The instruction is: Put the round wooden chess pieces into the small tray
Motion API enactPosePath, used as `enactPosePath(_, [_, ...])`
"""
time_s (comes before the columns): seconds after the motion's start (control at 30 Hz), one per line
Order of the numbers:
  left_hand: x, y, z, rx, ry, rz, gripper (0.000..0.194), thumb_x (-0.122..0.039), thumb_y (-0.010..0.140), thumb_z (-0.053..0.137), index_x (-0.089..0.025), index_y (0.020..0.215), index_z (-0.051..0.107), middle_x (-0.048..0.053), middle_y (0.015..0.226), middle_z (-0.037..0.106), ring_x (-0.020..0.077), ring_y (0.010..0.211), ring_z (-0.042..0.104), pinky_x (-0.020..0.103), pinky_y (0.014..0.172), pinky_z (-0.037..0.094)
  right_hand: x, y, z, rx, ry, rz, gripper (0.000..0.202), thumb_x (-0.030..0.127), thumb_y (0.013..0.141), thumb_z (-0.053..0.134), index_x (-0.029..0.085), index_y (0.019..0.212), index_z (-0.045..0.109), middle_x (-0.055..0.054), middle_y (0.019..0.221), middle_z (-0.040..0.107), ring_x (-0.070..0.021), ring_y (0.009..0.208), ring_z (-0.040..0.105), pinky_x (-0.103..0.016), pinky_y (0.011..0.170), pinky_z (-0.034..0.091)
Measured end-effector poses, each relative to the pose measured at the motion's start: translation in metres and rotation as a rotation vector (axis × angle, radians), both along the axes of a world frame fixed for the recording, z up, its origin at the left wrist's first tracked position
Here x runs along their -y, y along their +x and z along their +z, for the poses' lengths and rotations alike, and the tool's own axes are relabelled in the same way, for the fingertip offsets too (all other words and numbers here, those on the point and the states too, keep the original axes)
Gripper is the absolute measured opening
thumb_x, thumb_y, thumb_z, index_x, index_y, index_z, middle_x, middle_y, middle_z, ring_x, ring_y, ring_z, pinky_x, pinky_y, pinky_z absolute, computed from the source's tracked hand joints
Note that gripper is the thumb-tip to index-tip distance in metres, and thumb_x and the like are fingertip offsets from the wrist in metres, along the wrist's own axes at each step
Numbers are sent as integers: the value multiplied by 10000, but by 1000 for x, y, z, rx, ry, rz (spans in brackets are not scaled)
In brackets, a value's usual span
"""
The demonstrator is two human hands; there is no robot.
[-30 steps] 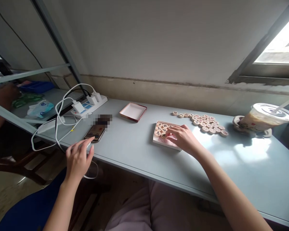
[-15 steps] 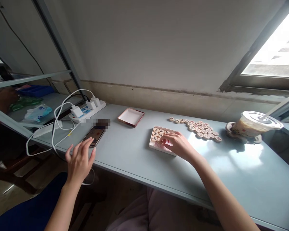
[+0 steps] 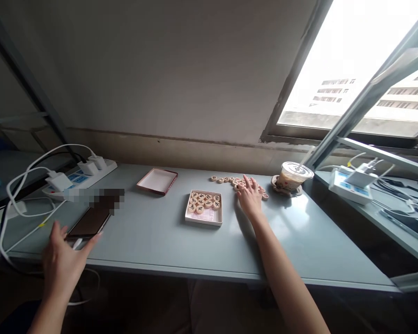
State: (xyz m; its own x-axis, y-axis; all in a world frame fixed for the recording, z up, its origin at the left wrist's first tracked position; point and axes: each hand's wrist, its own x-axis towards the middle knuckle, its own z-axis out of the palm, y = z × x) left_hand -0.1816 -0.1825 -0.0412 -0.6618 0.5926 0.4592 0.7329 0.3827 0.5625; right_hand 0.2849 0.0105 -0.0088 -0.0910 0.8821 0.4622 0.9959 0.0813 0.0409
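A shallow white box [image 3: 204, 215] on the grey table [image 3: 167, 241] holds several round wooden chess discs [image 3: 205, 202]. More loose discs [image 3: 226, 179] lie in a row behind it to the right. My right hand [image 3: 250, 196] rests flat on those loose discs, fingers spread. My left hand [image 3: 63, 260] hovers open at the table's front edge, just short of a dark phone [image 3: 89, 222], holding nothing.
A red-edged box lid [image 3: 157, 180] lies behind the phone. A power strip [image 3: 79, 174] with white chargers and cables sits at the left. A lidded drink cup [image 3: 292, 177] with a straw stands right of the discs. A second power strip [image 3: 351, 186] lies on the neighbouring desk by the window.
My right hand has left the box and moved right onto the loose discs. My left hand has drawn back from the phone. The view has swung to the right.
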Motion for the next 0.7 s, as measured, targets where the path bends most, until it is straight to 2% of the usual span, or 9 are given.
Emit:
enactPosePath(0.1, [-6, -11, 0, 53, 38, -16, 1119, -716, 564, 626, -322, 1468, 97, 81, 1398, 454, 361, 1153, 536, 520, 900, 510, 1, 2, 2, -25, -53, 32, 255, 153, 823, 502, 219, 967, 701, -58, 1365, 475, -298, 1232, 359, -504, 995, 215])
enactPosePath(0.2, [-16, -20, 3, 42, 14, -36, 1107, -720, 584, 618, -308, 1468, 95, 97, 1415, 414, 356, 1143, 537, 518, 896, 516, 6, -2, 10, -88, -104, 83, 194, 188, 846, 532, 237, 879, 716, -55, 1161, 628, -267, 1124, 469, -488, 1006, 202])
enactPosePath(0.27, [-21, -21, 8, 1, -24, -62, 1055, -696, 633, 599, -284, 1468, 104, 117, 1419, 392, 372, 1161, 516, 538, 904, 504, 9, -7, 15, -123, -132, 101, 155, 225, 849, 564, 237, 839, 718, -51, 1045, 673, -249, 1064, 520, -469, 1015, 199])
enactPosePath(0.37, [-27, -13, 17, -121, -76, -86, 978, -613, 696, 598, -302, 1464, 78, 130, 1464, 311, 418, 1260, 404, 627, 931, 434, 14, -17, 19, -164, -166, 129, 129, 267, 846, 596, 234, 870, 718, -51, 935, 696, -231, 971, 576, -438, 999, 233])
enactPosePath(0.43, [-31, 0, 24, -202, -51, -116, 905, -552, 740, 582, -315, 1458, 84, 137, 1511, 205, 429, 1292, 357, 672, 949, 374, 16, -22, 20, -175, -183, 179, 152, 286, 852, 596, 245, 942, 711, -50, 919, 698, -229, 943, 586, -423, 968, 266])
enactPosePath(0.5, [-40, 20, 32, -251, 7, -206, 809, -504, 777, 561, -261, 1446, 175, 169, 1513, 171, 414, 1285, 375, 633, 981, 362, 16, -24, 19, -160, -178, 231, 185, 298, 853, 596, 264, 1003, 699, -51, 950, 690, -238, 966, 572, -417, 935, 288])
enactPosePath(0.57, [-57, 48, 40, -259, 46, -376, 667, -468, 815, 520, -190, 1388, 319, 193, 1473, 243, 369, 1294, 379, 534, 1023, 368, 16, -23, 17, -133, -159, 261, 183, 310, 851, 600, 282, 1003, 698, -50, 986, 675, -249, 1002, 548, -418, 920, 294])
enactPosePath(0.63, [-82, 81, 47, -226, 23, -550, 504, -435, 844, 485, -205, 1290, 442, 160, 1427, 327, 323, 1291, 394, 495, 1048, 351, 15, -21, 16, -120, -141, 268, 158, 343, 851, 599, 283, 951, 705, -50, 1003, 660, -254, 1019, 530, -421, 916, 294])
enactPosePath(0.7, [-112, 116, 53, -170, -18, -749, 401, -384, 855, 477, -222, 1221, 501, 127, 1397, 379, 285, 1290, 398, 469, 1067, 332, 15, -18, 16, -129, -119, 260, 161, 374, 839, 610, 268, 915, 704, -53, 1018, 647, -259, 1031, 518, -429, 924, 289])
